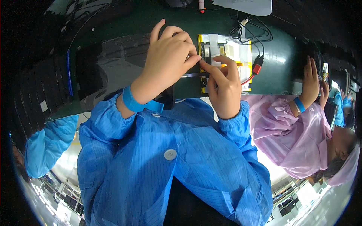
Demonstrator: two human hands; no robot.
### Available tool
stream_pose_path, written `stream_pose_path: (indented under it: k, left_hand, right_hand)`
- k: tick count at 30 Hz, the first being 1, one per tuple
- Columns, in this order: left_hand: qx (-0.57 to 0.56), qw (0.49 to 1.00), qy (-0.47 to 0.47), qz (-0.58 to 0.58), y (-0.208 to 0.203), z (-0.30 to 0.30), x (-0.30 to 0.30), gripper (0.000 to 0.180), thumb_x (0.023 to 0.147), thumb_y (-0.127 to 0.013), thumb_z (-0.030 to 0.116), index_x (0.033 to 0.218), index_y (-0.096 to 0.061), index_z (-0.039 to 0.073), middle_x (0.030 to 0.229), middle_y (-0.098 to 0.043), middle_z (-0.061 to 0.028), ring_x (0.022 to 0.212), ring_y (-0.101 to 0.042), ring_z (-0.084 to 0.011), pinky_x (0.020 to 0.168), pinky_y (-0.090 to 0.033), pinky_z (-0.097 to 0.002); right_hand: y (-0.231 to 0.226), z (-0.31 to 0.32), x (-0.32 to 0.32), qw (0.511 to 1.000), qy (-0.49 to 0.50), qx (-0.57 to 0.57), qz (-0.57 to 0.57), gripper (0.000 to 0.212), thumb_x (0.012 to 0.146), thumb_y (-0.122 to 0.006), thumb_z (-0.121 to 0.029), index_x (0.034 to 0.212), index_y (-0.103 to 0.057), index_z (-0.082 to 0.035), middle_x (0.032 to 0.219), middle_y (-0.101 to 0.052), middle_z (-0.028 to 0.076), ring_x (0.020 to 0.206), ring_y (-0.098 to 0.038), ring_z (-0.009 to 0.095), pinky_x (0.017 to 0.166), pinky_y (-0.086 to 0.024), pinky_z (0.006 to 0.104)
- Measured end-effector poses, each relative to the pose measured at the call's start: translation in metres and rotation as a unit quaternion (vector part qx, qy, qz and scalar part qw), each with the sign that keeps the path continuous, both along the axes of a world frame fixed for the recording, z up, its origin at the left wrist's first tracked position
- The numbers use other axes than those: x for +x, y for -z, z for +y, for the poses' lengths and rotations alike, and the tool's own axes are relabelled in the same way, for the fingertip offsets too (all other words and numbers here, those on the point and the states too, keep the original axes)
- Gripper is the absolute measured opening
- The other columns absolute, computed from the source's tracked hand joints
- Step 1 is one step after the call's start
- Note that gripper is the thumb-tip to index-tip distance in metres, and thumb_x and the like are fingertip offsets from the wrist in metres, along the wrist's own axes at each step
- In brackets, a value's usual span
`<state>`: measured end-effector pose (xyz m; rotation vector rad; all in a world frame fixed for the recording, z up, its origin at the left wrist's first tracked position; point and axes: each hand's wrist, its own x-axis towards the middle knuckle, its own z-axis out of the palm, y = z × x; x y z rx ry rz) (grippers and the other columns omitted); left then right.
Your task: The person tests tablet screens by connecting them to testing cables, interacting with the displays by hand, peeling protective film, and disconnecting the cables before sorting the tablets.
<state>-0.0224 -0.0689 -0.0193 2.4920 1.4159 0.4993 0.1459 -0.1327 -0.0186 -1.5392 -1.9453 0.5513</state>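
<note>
A flat assembly (240, 49) with silvery-white panels, yellow edges and translucent tape lies on the dark green work surface. My left hand (169, 56) is at its left edge, thumb and forefinger pinched together; whatever they hold is too small to make out. My right hand (226, 90) rests over the lower part of the assembly, its fingers curled. Its forefinger tip almost meets the left thumb tip. A thin shiny strip (190, 75) sticks out leftward from beside the right hand; its other end is hidden. A blue wrist strap (132, 101) circles my left wrist.
A red plug (257, 67) on a black cable (260, 37) joins red wires running to the assembly. Dark glossy sheet material (109, 67) covers the surface at left. A white sheet (249, 5) lies at the back. Close on my right sits a co-worker in a pink smock (290, 139).
</note>
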Motion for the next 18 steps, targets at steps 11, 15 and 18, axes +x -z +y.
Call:
stream_pose_path:
  k: [11, 15, 18]
  left_hand:
    - [0.050, 0.995, -0.017, -0.079, -0.008, 0.000, 0.003, 0.017, 0.085, -0.064, 0.029, 0.084, -0.068, 0.012, 0.089, -0.066, -0.0015, 0.102, -0.056, -0.0215, 0.110, -0.018, -0.0513]
    - [0.000, 0.979, 0.087, -0.183, -0.023, -0.008, 0.016, 0.021, 0.087, -0.060, 0.028, 0.099, -0.062, 0.012, 0.091, -0.065, -0.0053, 0.102, -0.057, -0.0258, 0.108, -0.024, -0.0502]
    - [-0.156, 0.940, 0.147, -0.267, -0.029, -0.020, 0.029, 0.028, 0.087, -0.061, 0.022, 0.109, -0.051, 0.008, 0.084, -0.064, -0.0103, 0.093, -0.060, -0.0292, 0.091, -0.039, -0.0441]
  right_hand:
    - [-0.020, -0.009, 0.017, 0.968, 0.117, -0.052, 0.216, 0.018, 0.093, -0.048, -0.007, 0.107, -0.058, -0.001, 0.075, -0.057, 0.003, 0.058, -0.048, 0.008, 0.055, -0.040, 0.0243]
    - [-0.016, -0.006, 0.015, 0.916, 0.127, -0.065, 0.376, 0.016, 0.091, -0.055, -0.006, 0.107, -0.053, -0.001, 0.080, -0.058, 0.002, 0.061, -0.050, 0.004, 0.051, -0.039, 0.0176]
    - [-0.014, -0.002, 0.018, 0.870, 0.111, -0.112, 0.466, 0.014, 0.090, -0.057, -0.006, 0.104, -0.054, -0.001, 0.081, -0.059, 0.003, 0.062, -0.053, 0.005, 0.052, -0.042, 0.0185]
